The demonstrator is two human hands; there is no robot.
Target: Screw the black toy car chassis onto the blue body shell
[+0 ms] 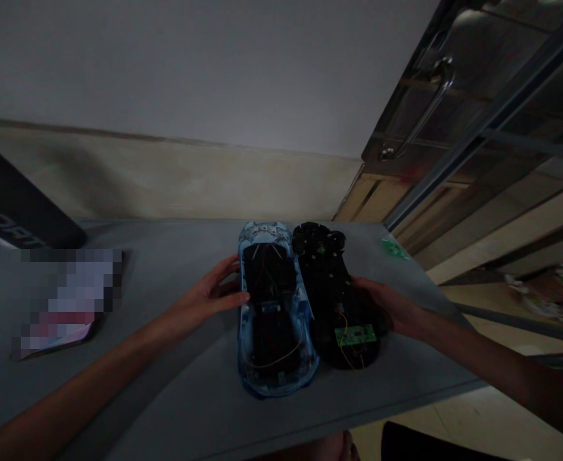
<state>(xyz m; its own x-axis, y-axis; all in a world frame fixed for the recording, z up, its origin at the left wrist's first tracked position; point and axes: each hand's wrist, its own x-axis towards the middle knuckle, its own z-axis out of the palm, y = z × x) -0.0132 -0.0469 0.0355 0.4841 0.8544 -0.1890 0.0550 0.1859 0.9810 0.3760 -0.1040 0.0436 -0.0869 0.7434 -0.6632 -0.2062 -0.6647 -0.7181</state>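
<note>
A blue toy car body shell (pixel 308 320) lies on the grey table, its dark middle showing thin wires. My left hand (pixel 219 291) holds it by the left side, thumb on the edge and fingers along the flank. Right beside it is the black toy car chassis (pixel 327 272), with wheels, a green circuit board (pixel 356 335) and loose yellow wires. My right hand (pixel 382 301) grips the chassis from the right; most of its fingertips are hidden behind the black plastic. Shell and chassis lie close side by side, apparently touching.
On the grey table (pixel 176 378), a blurred-out flat item (pixel 70 301) lies at the left near a dark lettered object (pixel 22 205). Small green pieces (pixel 395 248) lie near the right edge. A wall stands behind, and a metal frame bar (pixel 464 141) rises at the right.
</note>
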